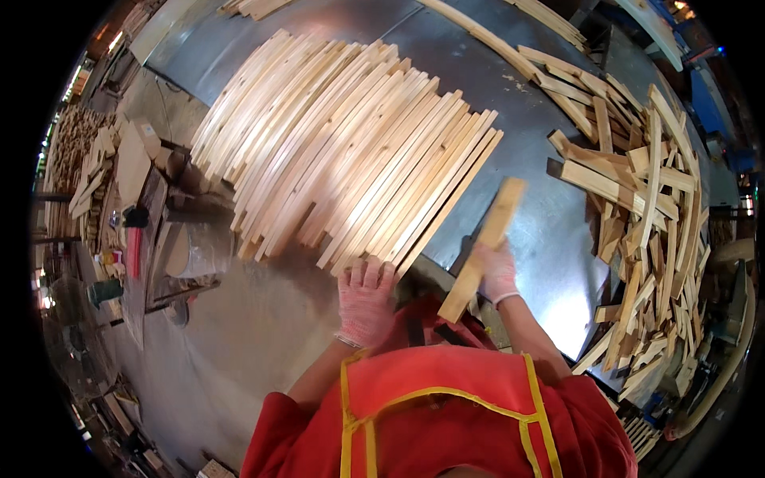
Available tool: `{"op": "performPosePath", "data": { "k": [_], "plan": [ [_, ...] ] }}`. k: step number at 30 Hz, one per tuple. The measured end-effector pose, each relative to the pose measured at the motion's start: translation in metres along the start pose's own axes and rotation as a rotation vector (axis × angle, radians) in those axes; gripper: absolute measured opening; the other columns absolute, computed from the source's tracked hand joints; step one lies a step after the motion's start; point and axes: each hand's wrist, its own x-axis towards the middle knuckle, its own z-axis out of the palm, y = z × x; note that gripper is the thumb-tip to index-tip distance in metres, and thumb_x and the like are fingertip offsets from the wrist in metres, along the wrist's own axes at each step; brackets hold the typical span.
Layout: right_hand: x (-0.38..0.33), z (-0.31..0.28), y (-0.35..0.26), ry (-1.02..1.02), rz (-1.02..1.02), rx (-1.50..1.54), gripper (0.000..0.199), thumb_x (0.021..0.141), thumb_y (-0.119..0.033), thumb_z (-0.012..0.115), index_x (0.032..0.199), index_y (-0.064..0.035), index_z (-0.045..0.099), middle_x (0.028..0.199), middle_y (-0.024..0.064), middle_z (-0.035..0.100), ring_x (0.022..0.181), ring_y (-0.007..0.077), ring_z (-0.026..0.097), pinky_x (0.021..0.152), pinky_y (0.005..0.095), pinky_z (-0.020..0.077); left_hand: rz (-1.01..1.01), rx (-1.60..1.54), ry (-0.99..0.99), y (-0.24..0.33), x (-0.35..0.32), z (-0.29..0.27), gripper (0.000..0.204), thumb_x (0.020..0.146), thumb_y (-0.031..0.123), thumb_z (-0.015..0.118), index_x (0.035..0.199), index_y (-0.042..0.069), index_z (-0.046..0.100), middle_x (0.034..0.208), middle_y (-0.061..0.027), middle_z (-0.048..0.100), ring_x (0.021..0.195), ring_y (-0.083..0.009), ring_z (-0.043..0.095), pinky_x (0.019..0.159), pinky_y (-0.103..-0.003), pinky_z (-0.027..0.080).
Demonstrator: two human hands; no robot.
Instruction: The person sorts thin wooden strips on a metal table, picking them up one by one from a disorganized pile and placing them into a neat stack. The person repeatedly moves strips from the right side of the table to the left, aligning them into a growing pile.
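Observation:
My right hand [497, 269], in a pale pinkish work glove, grips a short wooden board [483, 248] near its middle. The board is held tilted above the table's near edge, apart from the other wood. My left hand [366, 301], gloved the same way, lies with fingers spread against the near ends of a wide row of wooden strips [343, 151]. Those strips lie side by side on the metal table [530, 167], their near ends uneven and some jutting past the edge. A narrow dark gap shows between the last strips at the row's right side.
A loose heap of wood offcuts [637, 199] covers the table's right side. One long strip [478, 32] lies across the back. Left, beyond the floor, stand more stacked wood [76, 151], a fan [76, 342] and a green container [103, 293].

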Motion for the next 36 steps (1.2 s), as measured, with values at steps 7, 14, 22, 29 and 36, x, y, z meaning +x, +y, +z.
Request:
{"op": "performPosePath", "data": {
  "k": [7, 14, 22, 29, 36],
  "plan": [
    [-0.034, 0.066, -0.081, -0.408, 0.061, -0.114, 0.062, 0.098, -0.021, 0.072, 0.151, -0.0053, 0.044, 0.099, 0.0030, 0.061, 0.077, 0.0113, 0.054, 0.068, 0.0257, 0.0492, -0.405, -0.229, 0.006, -0.089, -0.125, 0.057, 0.063, 0.087, 0.038, 0.081, 0.142, 0.011, 0.063, 0.121, -0.0078, 0.068, 0.113, -0.0298, 0.064, 0.097, -0.045, 0.052],
    [-0.063, 0.067, -0.085, -0.445, 0.120, -0.022, 0.074, 0.098, -0.016, 0.070, 0.161, -0.0039, 0.034, 0.107, 0.0069, 0.062, 0.092, 0.0181, 0.060, 0.080, 0.0328, 0.0541, -1.124, -1.886, 0.025, -0.062, -0.045, 0.091, 0.040, 0.103, 0.047, 0.067, 0.112, 0.009, 0.070, 0.107, -0.0056, 0.071, 0.097, -0.0213, 0.066, 0.081, -0.039, 0.052],
    [-0.021, 0.032, -0.065, -0.428, 0.054, -0.028, 0.061, 0.098, -0.024, 0.071, 0.150, -0.0026, 0.050, 0.096, 0.0031, 0.063, 0.080, 0.0123, 0.059, 0.073, 0.0278, 0.0515, -1.156, -1.976, -0.200, -0.076, -0.032, -0.003, 0.053, 0.102, 0.054, 0.064, 0.116, 0.004, 0.070, 0.097, -0.0103, 0.071, 0.086, -0.0257, 0.067, 0.083, -0.042, 0.056],
    [0.126, -0.154, -0.114, 0.170, 0.054, 0.924, 0.038, 0.106, -0.052, 0.059, 0.102, -0.0142, 0.064, 0.079, 0.0032, 0.052, 0.082, 0.0229, 0.053, 0.090, 0.0424, 0.0481, -0.780, -1.682, -0.624, -0.076, 0.053, -0.096, 0.074, 0.103, 0.055, 0.057, 0.152, -0.001, 0.051, 0.130, -0.0233, 0.069, 0.116, -0.0360, 0.069, 0.100, -0.047, 0.056],
    [0.190, -0.254, -0.181, 0.454, -0.252, 0.968, 0.047, 0.106, -0.038, 0.065, 0.146, -0.0153, 0.057, 0.146, 0.0095, 0.062, 0.132, 0.0348, 0.061, 0.104, 0.0600, 0.0551, -0.265, -0.281, -0.684, -0.008, 0.187, -0.049, 0.070, 0.093, 0.024, 0.061, 0.158, 0.006, 0.046, 0.147, -0.0235, 0.061, 0.128, -0.0388, 0.063, 0.107, -0.046, 0.053]
  ]
}}
